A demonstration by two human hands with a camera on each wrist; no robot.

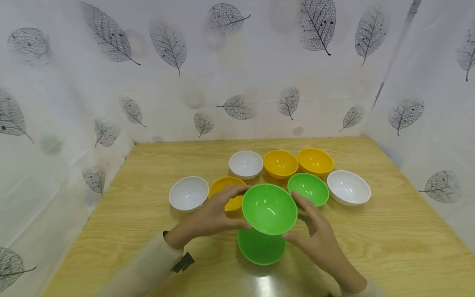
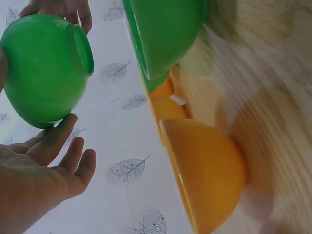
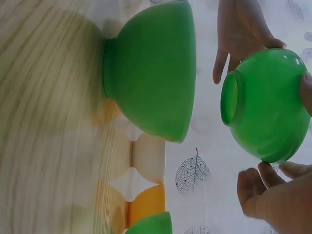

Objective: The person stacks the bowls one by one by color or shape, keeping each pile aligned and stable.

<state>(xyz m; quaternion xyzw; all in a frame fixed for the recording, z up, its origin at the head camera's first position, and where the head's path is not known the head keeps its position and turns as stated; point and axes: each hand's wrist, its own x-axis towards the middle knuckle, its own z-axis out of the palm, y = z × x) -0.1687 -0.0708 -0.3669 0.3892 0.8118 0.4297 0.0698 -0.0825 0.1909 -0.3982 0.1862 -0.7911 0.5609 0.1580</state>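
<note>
Between my two hands a green bowl [image 1: 269,209] is held up off the table, its opening tipped toward the head camera. My left hand [image 1: 213,212] grips its left side with fingertips and thumb at the rim. On the opposite side my right hand [image 1: 315,235] holds it the same way. Both wrist views show the bowl's ringed foot and the fingertips against its wall. Below it a second green bowl [image 1: 261,251] stands upright on the table, partly covered by the raised one in the head view. A third green bowl [image 1: 309,190] stands just behind my right fingers.
Behind my left hand are a white bowl [image 1: 188,194] and a yellow bowl [image 1: 234,203]. Farther back stand another white bowl [image 1: 246,164] and two yellow bowls [image 1: 281,163]. A white bowl [image 1: 349,187] is at right. Leaf-patterned curtains [image 1: 256,74] border the wooden table [image 1: 389,247].
</note>
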